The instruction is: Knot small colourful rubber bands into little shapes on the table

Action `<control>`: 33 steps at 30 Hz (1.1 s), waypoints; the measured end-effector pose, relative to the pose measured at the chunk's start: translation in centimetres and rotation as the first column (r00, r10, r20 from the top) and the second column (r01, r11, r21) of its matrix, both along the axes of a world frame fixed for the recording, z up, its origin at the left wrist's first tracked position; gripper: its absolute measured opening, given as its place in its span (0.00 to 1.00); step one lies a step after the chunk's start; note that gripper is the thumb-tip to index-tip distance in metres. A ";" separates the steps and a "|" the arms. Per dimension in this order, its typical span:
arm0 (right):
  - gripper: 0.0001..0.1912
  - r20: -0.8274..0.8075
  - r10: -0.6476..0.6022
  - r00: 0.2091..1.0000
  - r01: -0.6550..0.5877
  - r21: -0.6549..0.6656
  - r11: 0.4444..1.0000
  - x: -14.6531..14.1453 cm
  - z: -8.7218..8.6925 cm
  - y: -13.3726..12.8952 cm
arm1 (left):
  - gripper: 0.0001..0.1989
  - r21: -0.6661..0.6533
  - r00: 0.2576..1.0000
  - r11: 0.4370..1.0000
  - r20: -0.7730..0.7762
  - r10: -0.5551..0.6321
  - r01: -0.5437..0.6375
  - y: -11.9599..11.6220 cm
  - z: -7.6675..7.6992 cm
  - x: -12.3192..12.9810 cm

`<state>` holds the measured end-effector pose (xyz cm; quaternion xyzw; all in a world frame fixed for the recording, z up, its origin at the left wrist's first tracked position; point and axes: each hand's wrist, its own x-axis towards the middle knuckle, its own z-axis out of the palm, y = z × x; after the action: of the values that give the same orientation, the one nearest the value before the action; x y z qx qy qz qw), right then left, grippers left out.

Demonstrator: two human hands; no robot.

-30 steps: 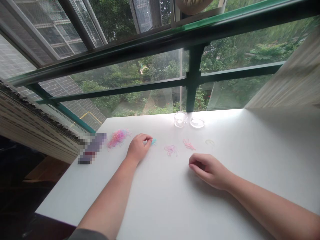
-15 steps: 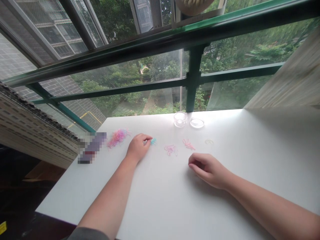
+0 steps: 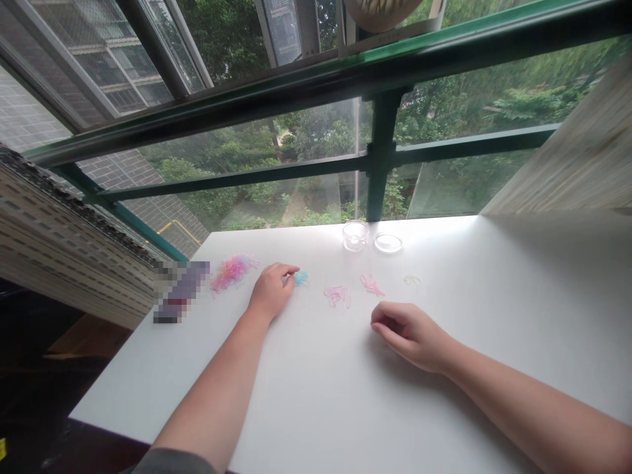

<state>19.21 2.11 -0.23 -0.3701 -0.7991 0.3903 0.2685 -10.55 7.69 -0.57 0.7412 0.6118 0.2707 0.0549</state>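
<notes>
My left hand [image 3: 271,289] rests on the white table, its index finger stretched out and its thumb a little apart. The fingertips reach the edge of a small pile of teal elastic bands [image 3: 301,278]. Left of this hand lies a large mixed heap of pink, purple and yellow elastic bands [image 3: 233,272]. My right hand [image 3: 412,334] is curled on its side, thumb and finger tips together; whatever may be inside is hidden. Just beyond it are pink bands [image 3: 372,285], with lilac bands [image 3: 336,296] to their left and a few pale yellowish bands [image 3: 411,280] to their right.
A clear round container [image 3: 355,237] stands at the back edge of the white table [image 3: 316,395], beside a clear shallow lid [image 3: 388,243]. A blurred purple item [image 3: 185,293] lies at the left edge. Green window rails [image 3: 380,158] run behind the table.
My left index finger and thumb have parted slightly at the teal bands, and more of that pile shows. My right hand has stayed still.
</notes>
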 end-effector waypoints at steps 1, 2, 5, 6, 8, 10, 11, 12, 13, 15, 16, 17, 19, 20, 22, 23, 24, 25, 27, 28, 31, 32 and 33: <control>0.06 0.002 0.000 1.000 0.000 -0.001 1.000 0.0 0.0 0.0 | 0.13 0.001 1.000 1.000 0.002 0.006 -0.006 0.0 0.0 -0.1; 0.06 0.003 0.000 1.000 0.000 -0.001 1.000 0.0 0.0 0.0 | 0.13 0.002 1.000 1.000 0.005 0.013 -0.013 0.1 0.0 -0.1; 0.06 0.007 0.000 1.000 0.000 0.004 1.000 0.0 0.0 0.0 | 0.14 0.003 0.999 1.000 0.017 0.030 -0.030 0.1 -0.1 -0.3; 0.06 0.009 0.000 1.000 0.000 0.006 1.000 0.0 -0.1 0.0 | 0.14 0.003 0.999 0.999 0.022 0.033 -0.033 0.2 -0.2 -0.4; 0.06 0.014 0.001 1.000 -0.001 0.004 1.000 0.0 -0.1 0.0 | 0.14 0.002 0.999 0.999 0.030 0.034 -0.034 0.2 -0.2 -0.4; 0.06 0.025 -0.002 1.000 0.002 -0.007 1.000 0.0 -0.1 0.0 | 0.14 -0.002 0.999 0.999 0.037 0.039 -0.039 0.2 -0.3 -0.5; 0.06 0.030 -0.003 1.000 0.003 -0.012 1.000 0.0 -0.1 0.0 | 0.14 -0.006 0.998 0.999 0.040 0.044 -0.044 0.2 -0.4 -0.5; 0.06 0.036 -0.003 0.999 0.004 -0.012 1.000 0.0 -0.1 0.0 | 0.14 -0.012 0.998 0.999 0.041 0.051 -0.051 0.2 -0.4 -0.5; 0.06 0.041 -0.003 0.999 0.003 -0.010 1.000 0.0 -0.1 0.0 | 0.15 -0.020 0.997 0.998 0.041 0.062 -0.061 0.1 -0.4 -0.6; 0.06 0.049 0.000 0.999 0.000 -0.001 1.000 0.0 -0.2 0.1 | 0.15 -0.047 0.994 0.994 0.032 0.101 -0.100 -0.1 -0.4 -0.7; 0.06 0.053 0.001 0.999 -0.002 0.002 1.000 0.0 -0.2 0.1 | 0.15 -0.068 0.991 0.989 0.021 0.131 -0.129 -0.4 -0.3 -0.8; 0.06 0.057 0.003 0.998 -0.004 0.004 1.000 0.0 -0.2 0.1 | 0.16 -0.093 0.986 0.982 0.004 0.164 -0.163 -0.7 -0.2 -1.0; 0.07 0.065 0.006 0.998 -0.007 0.007 1.000 0.0 -0.2 0.1 | 0.18 -0.143 0.973 0.962 -0.042 0.228 -0.232 -1.8 0.0 -1.5; 0.07 0.068 0.008 0.998 -0.008 0.009 1.000 0.0 -0.3 0.1 | 0.19 -0.159 0.964 0.952 -0.066 0.256 -0.264 -2.5 0.1 -1.8; 0.07 0.071 0.009 0.997 -0.010 0.014 1.000 0.0 -0.3 0.2 | 0.20 -0.161 0.946 0.934 -0.106 0.306 -0.320 -4.0 0.2 -2.7; 0.07 0.072 0.010 0.997 -0.011 0.014 1.000 0.0 -0.4 0.2 | 0.20 -0.149 0.935 0.925 -0.123 0.333 -0.350 -4.8 0.2 -3.3; 0.07 0.071 0.010 0.997 -0.012 0.014 1.000 0.0 -0.4 0.2 | 0.20 -0.135 0.921 0.914 -0.140 0.364 -0.382 -5.4 0.2 -3.8; 0.07 0.071 0.011 0.997 -0.012 0.014 1.000 0.0 -0.4 0.2 | 0.20 -0.123 0.905 0.901 -0.154 0.396 -0.415 -5.9 0.1 -4.3; 0.07 0.071 0.009 0.997 -0.010 0.016 1.000 -0.1 -0.4 0.2 | 0.19 -0.115 0.881 0.879 -0.173 0.441 -0.463 -6.5 -0.1 -5.2; 0.07 0.070 0.007 0.998 -0.009 0.019 1.000 -0.1 -0.4 0.2 | 0.19 -0.116 0.874 0.872 -0.175 0.453 -0.475 -6.5 -0.2 -5.5; 0.07 0.069 0.003 0.998 -0.004 0.024 1.000 -0.1 -0.4 0.2 | 0.20 -0.111 0.866 0.863 -0.162 0.474 -0.493 -5.9 -0.6 -6.0; 0.07 0.068 -0.001 0.998 0.000 0.025 1.000 -0.1 -0.4 0.2 | 0.20 -0.107 0.861 0.858 -0.151 0.486 -0.503 -5.6 -0.7 -6.1; 0.07 0.068 -0.006 0.998 0.004 0.025 1.000 -0.1 -0.4 0.3 | 0.21 -0.103 0.854 0.851 -0.138 0.501 -0.515 -5.4 -0.7 -6.1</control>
<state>19.13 2.36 -0.67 -0.3818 -0.8116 0.3668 0.2468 -16.61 2.30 -1.27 0.5608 0.8051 0.1933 -0.0008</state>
